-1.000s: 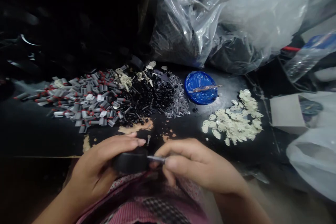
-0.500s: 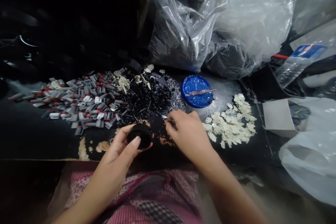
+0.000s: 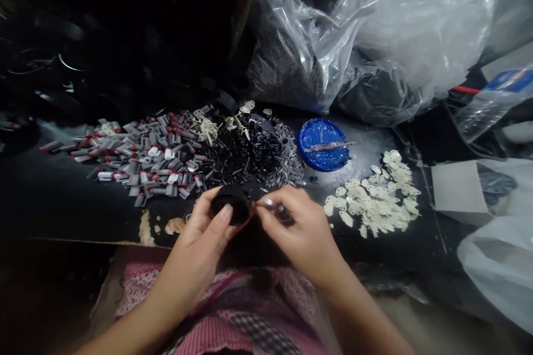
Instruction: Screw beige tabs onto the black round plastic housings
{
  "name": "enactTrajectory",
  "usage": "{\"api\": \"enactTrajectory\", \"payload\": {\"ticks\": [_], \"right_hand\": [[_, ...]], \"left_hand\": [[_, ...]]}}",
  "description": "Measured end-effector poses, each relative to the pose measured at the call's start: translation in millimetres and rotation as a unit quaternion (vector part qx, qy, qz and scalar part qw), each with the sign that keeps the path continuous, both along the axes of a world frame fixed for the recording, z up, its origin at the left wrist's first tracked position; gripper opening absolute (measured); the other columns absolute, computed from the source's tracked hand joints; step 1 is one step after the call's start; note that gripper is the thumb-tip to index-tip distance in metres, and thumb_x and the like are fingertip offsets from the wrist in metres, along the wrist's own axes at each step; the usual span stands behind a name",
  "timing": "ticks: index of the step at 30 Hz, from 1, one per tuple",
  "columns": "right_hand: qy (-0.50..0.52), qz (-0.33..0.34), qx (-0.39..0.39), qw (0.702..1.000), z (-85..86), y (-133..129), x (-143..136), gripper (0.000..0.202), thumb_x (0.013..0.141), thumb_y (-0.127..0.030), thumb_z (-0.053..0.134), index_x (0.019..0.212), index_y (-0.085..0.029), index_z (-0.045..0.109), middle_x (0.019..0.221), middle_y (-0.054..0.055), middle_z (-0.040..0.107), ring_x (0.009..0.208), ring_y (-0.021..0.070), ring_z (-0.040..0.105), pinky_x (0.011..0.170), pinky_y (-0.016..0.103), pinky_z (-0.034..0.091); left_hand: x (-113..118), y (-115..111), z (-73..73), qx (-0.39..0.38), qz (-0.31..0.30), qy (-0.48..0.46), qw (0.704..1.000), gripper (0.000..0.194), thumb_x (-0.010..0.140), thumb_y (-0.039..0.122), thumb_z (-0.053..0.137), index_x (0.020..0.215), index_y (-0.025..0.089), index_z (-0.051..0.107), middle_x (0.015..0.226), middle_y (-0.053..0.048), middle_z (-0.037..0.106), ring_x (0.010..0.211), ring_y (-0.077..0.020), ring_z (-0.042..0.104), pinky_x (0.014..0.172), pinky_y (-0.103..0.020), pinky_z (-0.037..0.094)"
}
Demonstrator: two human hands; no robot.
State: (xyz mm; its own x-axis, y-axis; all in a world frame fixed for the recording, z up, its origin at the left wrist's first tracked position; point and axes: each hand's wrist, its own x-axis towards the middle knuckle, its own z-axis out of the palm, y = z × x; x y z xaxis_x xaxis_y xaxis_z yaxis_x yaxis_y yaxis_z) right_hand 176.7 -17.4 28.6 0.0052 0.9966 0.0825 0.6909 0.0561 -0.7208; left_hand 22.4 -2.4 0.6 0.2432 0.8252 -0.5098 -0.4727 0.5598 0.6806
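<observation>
My left hand (image 3: pixel 204 227) is closed round a black round hollow part (image 3: pixel 231 205), its thumb resting over the rim and the opening facing me. At the right side of that part, my right hand (image 3: pixel 297 222) pinches a small slim tool (image 3: pixel 277 208) with a metallic end and a dark body; its exact kind does not show. The fingertips of the right hand are close to the black part, and whether they touch it is hidden. Just beyond both hands lies a heap of small black springs and pieces (image 3: pixel 237 158).
Grey pieces with red bands (image 3: pixel 154 150) are piled at left. Small grey slivers (image 3: pixel 287 158) edge the black heap. A blue lid (image 3: pixel 323 144) with paste and a stick lies right of it, near cream flat tabs (image 3: pixel 383 194). Plastic bags (image 3: pixel 300 55) and a white box (image 3: pixel 460 191) stand behind.
My right hand has come in to the black round part, bringing the small tool against or near its right side. The left hand still holds the part. The whole view has shifted slightly.
</observation>
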Motion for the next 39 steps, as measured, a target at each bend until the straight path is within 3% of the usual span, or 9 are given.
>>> {"api": "enactTrajectory", "payload": {"ticks": [5,9,13,18,24,30,33,39], "right_hand": [[0.022,-0.007,0.062,0.998,1.0,-3,-1,0.006,0.084,-0.014,0.061,0.082,-0.018,0.063,0.076,0.000,0.064,0.072,0.0140,0.057,0.071,0.031,0.040],[-0.046,0.007,0.122,0.991,-3.2,-5,-2,0.009,0.083,-0.010,0.060,0.084,-0.017,0.064,0.075,0.000,0.067,0.069,0.0142,0.059,0.071,0.033,0.038],[-0.086,0.026,0.116,0.989,-3.7,-5,-2,0.010,0.084,-0.010,0.058,0.082,-0.017,0.064,0.072,0.000,0.067,0.067,0.0145,0.060,0.072,0.035,0.036],[-0.123,0.079,0.114,0.983,0.1,-3,1,0.011,0.084,-0.010,0.057,0.084,-0.017,0.065,0.072,0.001,0.068,0.065,0.0148,0.060,0.069,0.035,0.034],[-0.088,0.042,0.153,0.983,-6.8,-8,2,0.007,0.084,-0.011,0.061,0.086,-0.017,0.064,0.072,0.001,0.068,0.067,0.0150,0.061,0.070,0.035,0.037],[-0.068,0.046,0.137,0.987,-7.7,-8,0,0.008,0.084,-0.009,0.060,0.087,-0.017,0.064,0.072,0.001,0.068,0.067,0.0152,0.061,0.071,0.035,0.036],[-0.081,0.058,0.114,0.989,-3.6,-6,0,0.010,0.083,-0.009,0.058,0.083,-0.017,0.065,0.070,0.001,0.067,0.064,0.0151,0.059,0.069,0.035,0.034],[-0.112,0.042,0.059,0.991,-1.7,-9,0,0.013,0.084,-0.012,0.055,0.075,-0.017,0.063,0.067,0.000,0.062,0.063,0.0135,0.054,0.069,0.033,0.032]], "left_hand": [[-2,-2,0.7,-0.025,-0.027,-0.008,0.999,0.025,0.081,0.032,0.070,0.105,0.032,0.067,0.108,0.002,0.071,0.106,-0.0175,0.064,0.092,-0.027,0.051],[-1,-5,0.6,-0.025,-0.078,-0.028,0.996,0.025,0.079,0.031,0.073,0.103,0.032,0.068,0.103,0.003,0.072,0.101,-0.0169,0.066,0.093,-0.029,0.051],[2,-4,0.8,0.005,-0.087,-0.035,0.996,0.021,0.077,0.029,0.075,0.097,0.029,0.069,0.097,0.003,0.073,0.098,-0.0165,0.067,0.093,-0.028,0.050],[3,-1,2.5,-0.023,-0.093,-0.029,0.995,0.022,0.077,0.027,0.074,0.099,0.026,0.068,0.104,-0.001,0.073,0.100,-0.0201,0.067,0.091,-0.033,0.052],[1,-3,3.1,-0.022,-0.100,-0.059,0.993,0.018,0.081,0.027,0.070,0.099,0.025,0.068,0.103,-0.002,0.074,0.101,-0.0207,0.067,0.093,-0.035,0.051],[3,-2,1.9,-0.011,-0.099,-0.058,0.993,0.019,0.080,0.026,0.071,0.099,0.025,0.068,0.103,-0.001,0.074,0.103,-0.0203,0.066,0.093,-0.034,0.052],[1,0,1.4,0.003,-0.103,-0.033,0.994,0.021,0.080,0.026,0.071,0.100,0.025,0.067,0.104,-0.002,0.073,0.103,-0.0209,0.067,0.093,-0.034,0.052],[-8,5,-2.8,0.101,-0.180,0.125,0.970,0.026,0.077,0.029,0.072,0.103,0.029,0.069,0.118,-0.003,0.069,0.111,-0.0236,0.064,0.098,-0.031,0.048]]}}
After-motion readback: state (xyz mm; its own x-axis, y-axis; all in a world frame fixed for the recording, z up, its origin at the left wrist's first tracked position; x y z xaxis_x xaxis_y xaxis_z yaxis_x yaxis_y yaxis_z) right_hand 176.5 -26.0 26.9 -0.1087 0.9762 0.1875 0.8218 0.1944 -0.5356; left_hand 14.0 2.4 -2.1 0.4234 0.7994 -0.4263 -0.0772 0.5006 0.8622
